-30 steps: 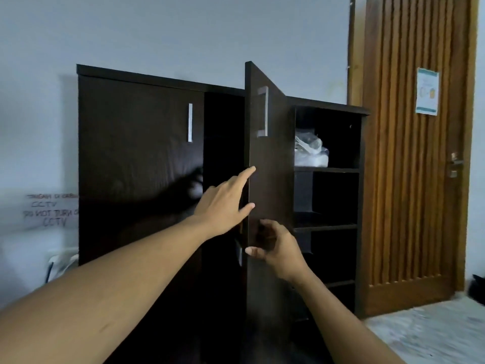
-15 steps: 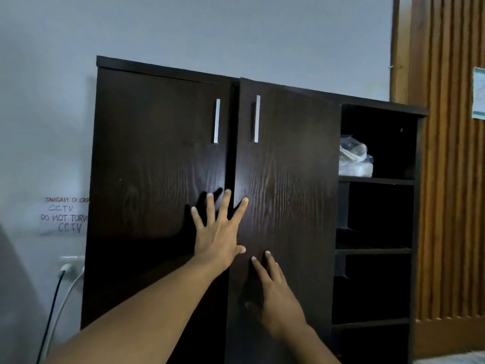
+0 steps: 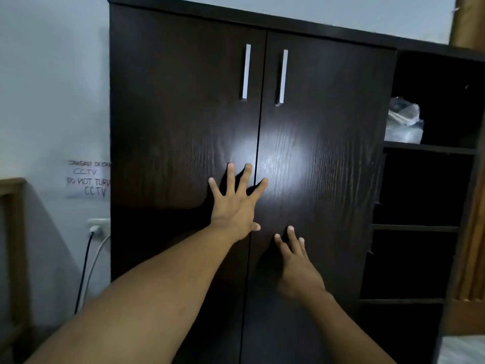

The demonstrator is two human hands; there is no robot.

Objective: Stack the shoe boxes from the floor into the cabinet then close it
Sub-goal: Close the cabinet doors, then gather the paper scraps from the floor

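Left grip [image 3: 233, 203] spread flat, straddling centre seam of cabinet [image 3: 170, 114]. Right grip [image 3: 299, 269], fingers straight, on right door [image 3: 328, 127] just below. Doors meet flush (hairline seam). Open shelves [image 3: 425, 185] at cabinet's right edge; wall socket [image 3: 98, 227] near left edge.

Dim, soft; glare on cabinet doors [image 3: 275, 158]

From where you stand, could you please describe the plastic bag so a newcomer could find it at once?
Find the tall dark cabinet with two closed doors; open shelves run down its right side. The plastic bag sits on the top shelf there. It is clear and crumpled, the only pale thing showing among those dark shelves.
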